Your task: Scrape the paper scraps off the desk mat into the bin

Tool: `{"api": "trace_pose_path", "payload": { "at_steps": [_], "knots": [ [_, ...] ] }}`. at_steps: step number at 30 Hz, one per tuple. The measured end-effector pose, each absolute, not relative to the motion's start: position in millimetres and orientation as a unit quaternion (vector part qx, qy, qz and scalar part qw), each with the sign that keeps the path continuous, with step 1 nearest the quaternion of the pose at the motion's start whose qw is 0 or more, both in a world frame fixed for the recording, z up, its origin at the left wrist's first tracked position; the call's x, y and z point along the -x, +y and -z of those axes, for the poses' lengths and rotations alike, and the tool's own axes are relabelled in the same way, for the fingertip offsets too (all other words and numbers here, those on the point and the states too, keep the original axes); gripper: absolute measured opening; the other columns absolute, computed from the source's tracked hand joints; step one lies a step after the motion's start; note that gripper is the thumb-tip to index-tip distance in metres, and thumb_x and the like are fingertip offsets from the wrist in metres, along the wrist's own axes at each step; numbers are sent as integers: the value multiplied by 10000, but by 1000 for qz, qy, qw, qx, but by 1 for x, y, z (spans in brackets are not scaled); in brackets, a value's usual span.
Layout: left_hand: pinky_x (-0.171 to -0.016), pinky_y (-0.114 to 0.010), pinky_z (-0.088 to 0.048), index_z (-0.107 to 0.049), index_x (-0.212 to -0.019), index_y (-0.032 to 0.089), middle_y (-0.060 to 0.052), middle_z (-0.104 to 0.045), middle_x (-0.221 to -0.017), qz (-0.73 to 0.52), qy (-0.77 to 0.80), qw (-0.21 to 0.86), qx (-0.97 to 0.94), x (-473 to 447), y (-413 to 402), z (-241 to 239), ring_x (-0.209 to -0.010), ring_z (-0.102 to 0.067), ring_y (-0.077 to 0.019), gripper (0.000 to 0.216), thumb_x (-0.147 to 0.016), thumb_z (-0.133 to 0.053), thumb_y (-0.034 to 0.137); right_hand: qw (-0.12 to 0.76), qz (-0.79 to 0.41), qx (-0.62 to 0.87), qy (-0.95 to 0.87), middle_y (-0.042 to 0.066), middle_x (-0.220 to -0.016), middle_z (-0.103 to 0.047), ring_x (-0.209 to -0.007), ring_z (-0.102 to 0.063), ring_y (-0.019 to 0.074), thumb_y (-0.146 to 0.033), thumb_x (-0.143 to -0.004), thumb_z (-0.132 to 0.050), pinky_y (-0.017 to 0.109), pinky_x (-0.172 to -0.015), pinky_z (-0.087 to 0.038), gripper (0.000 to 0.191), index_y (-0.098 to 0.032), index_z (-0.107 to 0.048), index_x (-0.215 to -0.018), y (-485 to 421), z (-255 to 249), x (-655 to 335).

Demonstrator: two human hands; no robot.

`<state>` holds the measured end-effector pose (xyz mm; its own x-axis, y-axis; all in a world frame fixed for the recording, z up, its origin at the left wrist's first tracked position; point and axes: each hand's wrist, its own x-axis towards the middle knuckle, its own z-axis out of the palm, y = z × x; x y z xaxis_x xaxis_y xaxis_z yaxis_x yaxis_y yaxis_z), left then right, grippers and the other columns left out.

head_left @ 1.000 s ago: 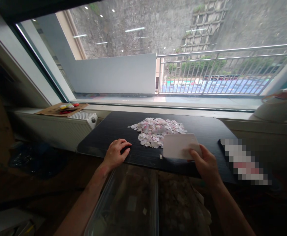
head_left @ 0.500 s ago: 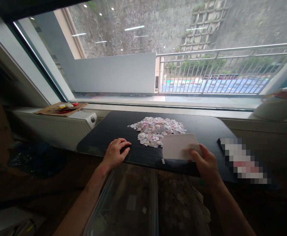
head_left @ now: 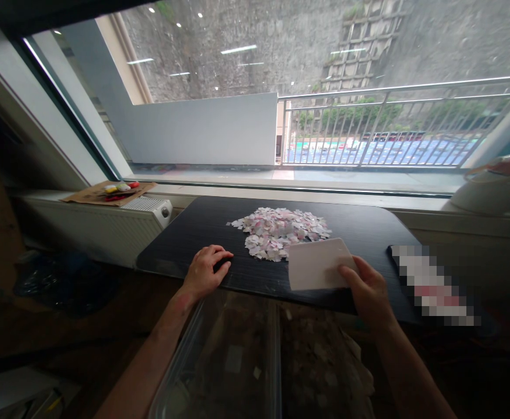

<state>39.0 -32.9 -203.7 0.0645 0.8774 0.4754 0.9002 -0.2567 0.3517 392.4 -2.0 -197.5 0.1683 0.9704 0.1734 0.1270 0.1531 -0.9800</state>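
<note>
A heap of small white and pinkish paper pieces (head_left: 283, 227) lies on the black table (head_left: 194, 224). My right hand (head_left: 366, 285) pinches the right end of a flat, whitish rectangular scraper card (head_left: 316, 267) between thumb and fingers. The card is tilted and covers the near right side of the heap. At the table's front edge, my left hand (head_left: 206, 267) rests with fingers loosely apart and holds nothing; it is left of the heap and apart from it. Below the edge stands a clear plastic bin (head_left: 220, 349) with a few light scraps inside.
Right of the clear bin is another container (head_left: 320, 361) with many paper scraps, dim. A blurred-out object (head_left: 434, 285) lies at the table's right end. A radiator (head_left: 145, 215) carries cardboard (head_left: 93, 192) with small coloured items. A window runs behind; dark plastic bags (head_left: 67, 282) lie at left.
The card in my right hand has tipped and moved slightly toward me, its lower edge now lower. A small pale scrap near the front edge is gone from the table. My left hand has stayed put.
</note>
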Motion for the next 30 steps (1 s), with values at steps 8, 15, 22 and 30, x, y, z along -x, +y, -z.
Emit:
{"api": "trace_pose_path", "payload": {
  "at_steps": [8, 15, 22, 30],
  "knots": [
    [-965, -453, -465, -727, -1005, 222, -67, -665, -1025, 312, -608, 15, 730, -39, -33, 204, -1007, -616, -240, 245, -881, -534, 308, 583, -350, 554, -481, 11, -726, -704, -601, -632, 179, -453, -722, -657, 293, -523, -561, 350, -183, -692, -942, 0, 193, -390],
    [-974, -460, -468, -729, -1003, 213, -70, -666, -1020, 314, -609, 13, 728, -41, -33, 203, -998, -614, -240, 239, -875, -542, 289, 565, -341, 577, -481, 23, -718, -708, -561, -634, 189, -408, -711, -662, 288, -463, -546, 301, -191, -695, -917, -11, 186, -372],
    [-1001, -446, -457, -726, -999, 226, -61, -667, -1031, 309, -613, 13, 727, -43, -33, 203, -1008, -612, -229, 216, -872, -559, 277, 536, -386, 547, -513, 39, -768, -742, -585, -666, 202, -474, -739, -656, 303, -508, -575, 342, -201, -684, -941, -40, 185, -344],
    [-1008, -441, -452, -727, -997, 227, -57, -664, -1032, 309, -617, 19, 723, -46, -34, 203, -998, -610, -225, 205, -866, -572, 254, 509, -392, 539, -544, 26, -770, -729, -574, -657, 194, -478, -773, -649, 305, -523, -584, 322, -216, -685, -956, -42, 191, -339]
  ]
}}
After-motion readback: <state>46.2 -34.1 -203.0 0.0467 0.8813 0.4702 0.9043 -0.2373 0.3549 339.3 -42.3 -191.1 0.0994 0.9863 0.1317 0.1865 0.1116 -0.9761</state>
